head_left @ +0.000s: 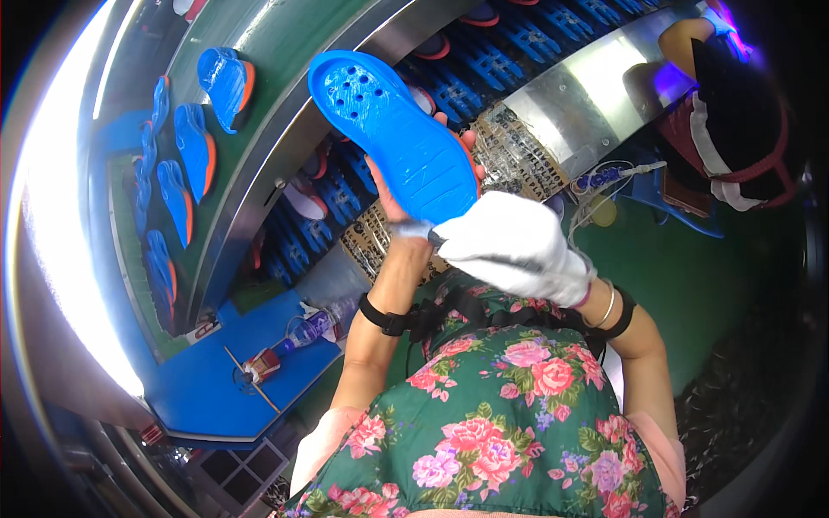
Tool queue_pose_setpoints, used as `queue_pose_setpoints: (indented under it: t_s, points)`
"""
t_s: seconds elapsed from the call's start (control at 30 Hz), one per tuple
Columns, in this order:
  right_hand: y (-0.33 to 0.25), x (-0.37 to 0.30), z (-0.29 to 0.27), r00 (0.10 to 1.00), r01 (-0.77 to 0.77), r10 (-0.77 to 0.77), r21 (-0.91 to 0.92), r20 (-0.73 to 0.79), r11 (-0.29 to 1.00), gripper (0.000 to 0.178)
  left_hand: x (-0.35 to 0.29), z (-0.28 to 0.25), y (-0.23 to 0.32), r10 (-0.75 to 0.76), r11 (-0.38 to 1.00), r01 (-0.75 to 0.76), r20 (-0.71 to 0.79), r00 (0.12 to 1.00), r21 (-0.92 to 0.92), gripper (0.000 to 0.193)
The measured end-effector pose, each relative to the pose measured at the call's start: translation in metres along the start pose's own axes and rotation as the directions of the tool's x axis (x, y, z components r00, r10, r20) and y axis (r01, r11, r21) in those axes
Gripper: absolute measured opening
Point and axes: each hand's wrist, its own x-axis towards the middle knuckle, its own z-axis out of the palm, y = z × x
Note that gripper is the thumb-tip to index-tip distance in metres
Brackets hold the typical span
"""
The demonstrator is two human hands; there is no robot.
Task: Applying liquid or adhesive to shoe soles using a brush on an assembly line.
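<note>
Blue shoe sole (397, 142), its eleven-o'clock heel (354, 82) apparently coated, forefoot (432, 177) unclear, is resting in left hand (389, 200), right hand (509, 242) gripping a blurred tool (411, 229).

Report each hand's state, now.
Left hand: holding a blue shoe sole from beneath.
Right hand: white-gloved, closed around a blurred brush-like tool.

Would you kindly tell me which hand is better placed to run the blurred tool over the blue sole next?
Probably the right hand: it is gloved and grips the blurred tool near the lower end of the blue sole, while the left hand is occupied supporting that sole from underneath.
</note>
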Motion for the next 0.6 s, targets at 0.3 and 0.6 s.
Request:
queue_pose_setpoints:
  t_s: [0.3, 0.6]
  points:
    - [-0.001, -0.011, -0.005, 0.997, 0.011, -0.009, -0.024, 0.072, 1.0, 0.023, 0.005, 0.01, 0.003, 0.156, 0.962, -0.089, -0.249, 0.956, 0.26, 0.115]
    - [-0.006, -0.016, -0.012, 0.988, -0.096, 0.088, 0.058, 0.123, 0.994, 0.022, 0.004, 0.006, 0.016, -0.099, 0.992, 0.102, -0.043, 0.994, 0.077, 0.114]
